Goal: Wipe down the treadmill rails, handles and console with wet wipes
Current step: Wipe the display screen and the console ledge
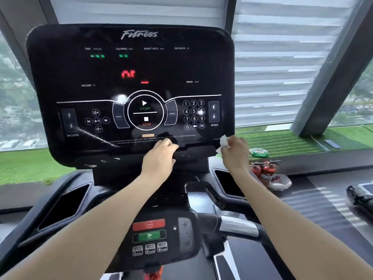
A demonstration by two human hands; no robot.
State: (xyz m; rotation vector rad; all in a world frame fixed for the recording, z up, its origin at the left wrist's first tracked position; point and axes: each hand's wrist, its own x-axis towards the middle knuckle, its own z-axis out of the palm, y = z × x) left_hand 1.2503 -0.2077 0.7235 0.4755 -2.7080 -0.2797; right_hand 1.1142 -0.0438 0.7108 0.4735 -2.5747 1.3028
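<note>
Right now the wet wipe (223,142) sits bunched in the right hand (235,152), white, pinched between curled fingers and thumb, so that grip is closed on it. Wipe touches the lower right corner of the console (129,77), just below the SPEED arrows. Right arm reaches up and forward, wrist bent slightly inward, back of hand toward camera.

Left hand (159,158) is curled over the black ledge (193,151) under the console's bottom edge, fingers wrapped around its front lip, grip closed on the ledge. Left arm extends straight from lower left, forearm crossing above the lower control panel (150,237) with its red and green buttons.

Console display is lit, red digits in the middle, green marks near the top. Silver-sleeved handle (238,226) lies below the right forearm. Two red fire extinguishers (264,170) stand by the window, well apart from both hands.
</note>
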